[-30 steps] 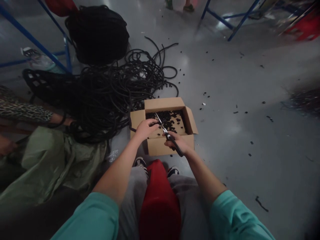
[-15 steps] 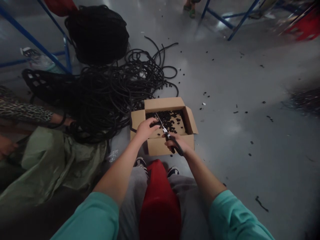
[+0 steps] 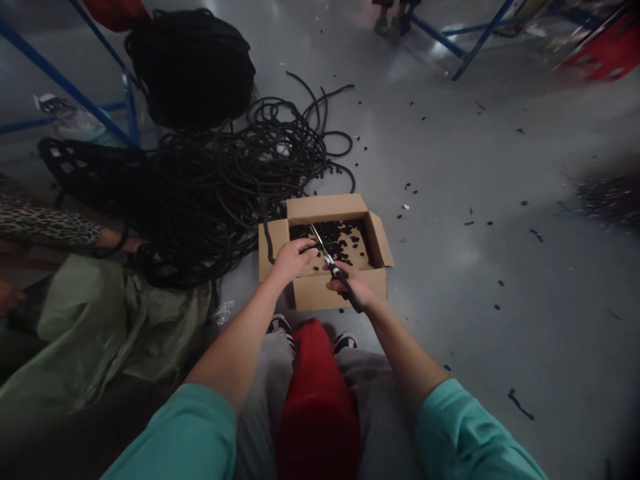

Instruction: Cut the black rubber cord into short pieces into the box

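Observation:
Over an open cardboard box (image 3: 325,208), my left hand (image 3: 294,259) pinches a black cord (image 3: 269,241), whose length runs back over the box's left flap. My right hand (image 3: 353,285) is wrapped round the black handles of the scissors (image 3: 334,267). Their blades point up and left, close together, next to the fingertips of my left hand. Many small black pieces (image 3: 327,231) lie inside the box. Whether the blades touch the cord cannot be made out.
Tangled black cord (image 3: 200,187) and a big black coil (image 3: 193,70) lie at the left. Another person's hand (image 3: 120,240) reaches the tangle beside a green sheet (image 3: 75,313). Blue metal legs (image 3: 131,110) stand behind. A red object (image 3: 317,400) is between my knees.
The scissor handles have come together and the blades have closed. My left hand stays in nearly the same place with the cord. A distant person's feet have shifted.

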`<act>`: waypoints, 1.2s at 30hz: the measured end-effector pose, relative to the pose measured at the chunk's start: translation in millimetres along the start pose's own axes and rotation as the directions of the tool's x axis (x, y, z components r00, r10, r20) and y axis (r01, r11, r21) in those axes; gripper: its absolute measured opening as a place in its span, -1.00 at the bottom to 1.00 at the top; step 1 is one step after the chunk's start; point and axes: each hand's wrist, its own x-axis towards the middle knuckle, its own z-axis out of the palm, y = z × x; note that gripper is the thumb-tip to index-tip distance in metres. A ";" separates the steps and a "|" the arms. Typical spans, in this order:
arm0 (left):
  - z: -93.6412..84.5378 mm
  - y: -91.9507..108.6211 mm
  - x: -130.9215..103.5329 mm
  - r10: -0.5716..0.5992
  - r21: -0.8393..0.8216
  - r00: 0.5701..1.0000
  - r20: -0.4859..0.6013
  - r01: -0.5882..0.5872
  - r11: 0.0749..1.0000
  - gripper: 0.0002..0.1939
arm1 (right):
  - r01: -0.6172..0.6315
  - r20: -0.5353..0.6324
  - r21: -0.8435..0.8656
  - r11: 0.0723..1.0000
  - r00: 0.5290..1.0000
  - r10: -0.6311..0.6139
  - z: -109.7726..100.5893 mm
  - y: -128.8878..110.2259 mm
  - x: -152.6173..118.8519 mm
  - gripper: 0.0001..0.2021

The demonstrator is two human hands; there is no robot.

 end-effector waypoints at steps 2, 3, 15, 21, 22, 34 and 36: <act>1.5 -3.9 1.2 -0.002 -0.018 1.000 -0.012 0.002 1.000 -0.74 | -0.015 -0.030 -0.023 1.000 0.999 0.014 0.9 -1.5 -0.1 -0.54; 2.1 -4.9 1.5 -0.004 -0.022 1.000 -0.017 0.004 1.000 -0.74 | -0.015 -0.045 -0.033 0.999 0.999 0.013 1.3 -2.2 0.0 -0.55; 2.4 5.9 -1.2 -0.008 -0.040 0.998 -0.061 0.006 0.999 -0.81 | -0.083 -0.040 0.057 0.995 0.996 0.086 5.7 1.3 3.1 -0.50; 4.8 3.8 -2.4 -0.045 -0.003 0.999 0.019 0.046 0.999 -0.77 | -0.008 -0.036 0.013 1.000 0.999 0.008 0.8 0.4 2.0 -0.53; 5.0 3.3 -2.3 -0.049 0.004 0.998 0.027 0.049 0.999 -0.77 | -0.009 -0.034 0.007 1.000 0.999 0.009 0.4 0.9 2.2 -0.53; 5.5 -2.3 0.3 -0.056 0.290 0.997 0.056 0.038 0.956 -0.74 | -0.119 -0.077 0.004 0.993 0.990 0.119 -0.1 17.9 9.3 -0.57; 5.3 -0.3 -0.5 -0.029 0.315 0.998 0.054 0.010 0.949 -0.73 | -0.128 -0.067 0.003 0.992 0.990 0.128 -0.6 19.9 9.7 -0.57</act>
